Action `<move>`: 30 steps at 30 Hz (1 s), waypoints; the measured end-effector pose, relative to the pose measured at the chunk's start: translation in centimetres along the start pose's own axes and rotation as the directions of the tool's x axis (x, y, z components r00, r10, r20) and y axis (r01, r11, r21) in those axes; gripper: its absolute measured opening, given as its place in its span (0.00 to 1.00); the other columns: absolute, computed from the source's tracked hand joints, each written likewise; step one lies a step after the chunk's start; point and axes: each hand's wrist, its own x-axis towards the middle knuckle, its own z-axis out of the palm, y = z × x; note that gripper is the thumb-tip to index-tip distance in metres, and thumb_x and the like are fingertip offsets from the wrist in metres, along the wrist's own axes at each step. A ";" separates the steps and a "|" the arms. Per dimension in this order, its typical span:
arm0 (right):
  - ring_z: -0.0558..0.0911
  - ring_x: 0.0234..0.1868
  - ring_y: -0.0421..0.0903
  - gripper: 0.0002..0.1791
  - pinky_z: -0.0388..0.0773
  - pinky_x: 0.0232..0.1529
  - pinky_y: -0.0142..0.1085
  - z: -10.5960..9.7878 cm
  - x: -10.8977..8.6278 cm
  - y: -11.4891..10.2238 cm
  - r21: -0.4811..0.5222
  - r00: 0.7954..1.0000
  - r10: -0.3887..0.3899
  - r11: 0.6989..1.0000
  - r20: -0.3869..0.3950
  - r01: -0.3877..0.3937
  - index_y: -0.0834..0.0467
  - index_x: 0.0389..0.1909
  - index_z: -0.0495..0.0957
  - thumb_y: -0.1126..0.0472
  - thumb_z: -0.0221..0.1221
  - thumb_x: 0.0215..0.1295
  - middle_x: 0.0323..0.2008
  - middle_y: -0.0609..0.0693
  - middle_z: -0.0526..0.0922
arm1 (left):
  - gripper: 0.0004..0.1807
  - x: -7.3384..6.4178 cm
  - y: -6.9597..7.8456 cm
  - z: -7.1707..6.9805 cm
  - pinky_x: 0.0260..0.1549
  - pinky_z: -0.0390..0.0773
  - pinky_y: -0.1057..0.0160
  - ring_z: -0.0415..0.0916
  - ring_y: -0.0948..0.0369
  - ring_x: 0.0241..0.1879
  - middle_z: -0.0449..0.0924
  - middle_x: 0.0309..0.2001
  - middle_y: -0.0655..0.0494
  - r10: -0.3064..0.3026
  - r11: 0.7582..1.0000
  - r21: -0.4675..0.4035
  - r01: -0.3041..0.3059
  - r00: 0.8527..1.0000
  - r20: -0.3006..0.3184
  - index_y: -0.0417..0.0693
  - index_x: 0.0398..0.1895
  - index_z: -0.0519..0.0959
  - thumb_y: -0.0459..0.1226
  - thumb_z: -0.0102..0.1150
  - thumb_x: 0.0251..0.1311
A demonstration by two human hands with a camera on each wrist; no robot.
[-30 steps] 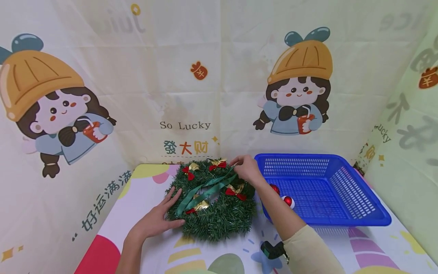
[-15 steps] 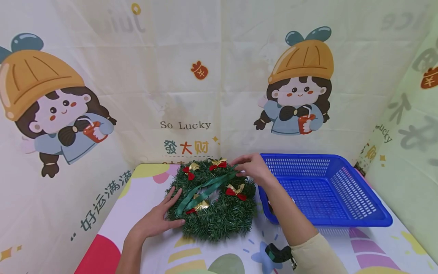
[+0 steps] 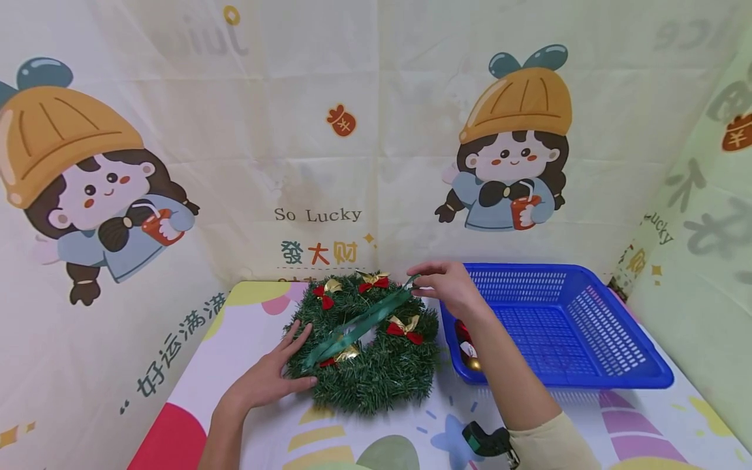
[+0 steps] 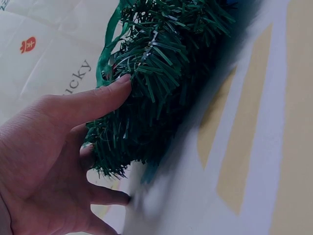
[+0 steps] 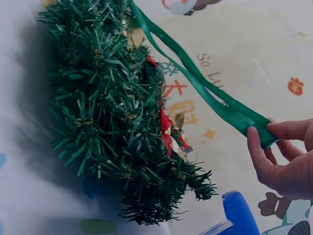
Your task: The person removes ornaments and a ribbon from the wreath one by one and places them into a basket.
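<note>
A green tinsel wreath [image 3: 376, 385] lies on the table, trimmed with several red and gold bows [image 3: 405, 336]. My left hand [image 3: 267, 374] rests at its left edge with fingers spread and fairly straight; the thumb [image 4: 105, 100] touches the greenery in the left wrist view. Between thumb and fingers, my right hand [image 3: 452, 290] pinches the end of a green ribbon [image 5: 210, 93] above the wreath's far right side. The ribbon runs taut in two strands across the wreath's centre to its left side, where its fixing point is hard to make out.
A blue plastic basket [image 3: 611, 380] stands right of the wreath, partly behind the right forearm. Red and gold baubles [image 3: 473, 364] lie in its near left corner. A printed cloth wall [image 3: 411, 196] rises behind the table. A black strap device [image 3: 487, 440] is by the right sleeve.
My right hand has shifted right and slightly up, drawing the ribbon tighter and lifting it off the wreath. The left hand and the wreath have stayed in place.
</note>
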 end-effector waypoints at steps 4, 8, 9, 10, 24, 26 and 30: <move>0.89 0.47 0.49 0.14 0.81 0.60 0.52 -0.1 -0.2 -0.4 0.020 0.999 -0.005 1.000 -0.035 0.006 0.70 0.54 0.83 0.73 0.58 0.71 0.61 0.64 0.78 | 0.57 0.0 0.0 0.0 0.67 0.63 0.25 0.47 0.31 0.80 0.32 0.87 0.50 0.000 1.000 0.000 0.000 1.000 0.001 0.63 0.86 0.45 0.59 0.70 0.61; 0.90 0.43 0.45 0.15 0.83 0.58 0.47 -0.4 -0.5 -1.0 0.025 0.998 -0.005 1.000 -0.059 0.006 0.70 0.56 0.83 0.73 0.58 0.72 0.63 0.63 0.77 | 0.57 0.1 0.0 0.0 0.66 0.63 0.25 0.46 0.31 0.80 0.32 0.87 0.50 -0.001 1.000 -0.001 0.001 1.000 0.001 0.63 0.86 0.45 0.59 0.70 0.61; 0.90 0.44 0.44 0.15 0.84 0.57 0.46 -0.5 -0.6 -1.1 0.025 0.998 -0.008 1.000 -0.062 0.009 0.71 0.57 0.82 0.73 0.58 0.72 0.63 0.63 0.76 | 0.57 0.1 0.0 0.0 0.66 0.63 0.25 0.46 0.31 0.80 0.32 0.87 0.50 -0.002 1.000 -0.002 0.002 1.000 0.001 0.63 0.86 0.45 0.58 0.70 0.61; 0.90 0.44 0.44 0.15 0.84 0.56 0.45 -0.6 -0.7 -1.3 0.025 0.998 -0.010 1.000 -0.066 0.011 0.70 0.57 0.82 0.72 0.58 0.72 0.64 0.62 0.76 | 0.57 0.1 -0.1 0.0 0.66 0.63 0.25 0.46 0.31 0.80 0.32 0.87 0.50 -0.002 1.000 -0.003 0.002 1.000 0.000 0.63 0.86 0.45 0.58 0.70 0.61; 0.90 0.44 0.40 0.17 0.84 0.55 0.36 -2.0 -1.9 -2.7 0.040 0.991 -0.070 0.996 -0.110 0.074 0.71 0.61 0.79 0.69 0.57 0.76 0.64 0.63 0.74 | 0.58 0.1 -0.1 0.1 0.66 0.64 0.25 0.48 0.31 0.80 0.32 0.87 0.51 -0.006 1.000 -0.002 0.006 1.000 0.002 0.64 0.86 0.45 0.59 0.70 0.61; 0.90 0.45 0.40 0.17 0.83 0.55 0.36 -2.2 -2.1 -2.9 0.046 0.989 -0.079 0.995 -0.121 0.085 0.71 0.61 0.79 0.69 0.57 0.76 0.63 0.62 0.74 | 0.57 0.1 -0.1 0.1 0.66 0.64 0.25 0.48 0.31 0.80 0.32 0.87 0.51 -0.009 1.000 0.003 0.009 1.000 0.003 0.64 0.86 0.45 0.59 0.70 0.61; 0.89 0.48 0.40 0.17 0.83 0.56 0.35 -2.7 -2.6 -3.4 0.040 0.984 -0.102 0.993 -0.148 0.109 0.70 0.61 0.79 0.68 0.57 0.76 0.63 0.61 0.74 | 0.58 0.1 -0.1 0.1 0.66 0.64 0.26 0.47 0.32 0.80 0.32 0.87 0.51 -0.013 1.000 0.003 0.013 1.000 0.005 0.64 0.86 0.45 0.59 0.70 0.61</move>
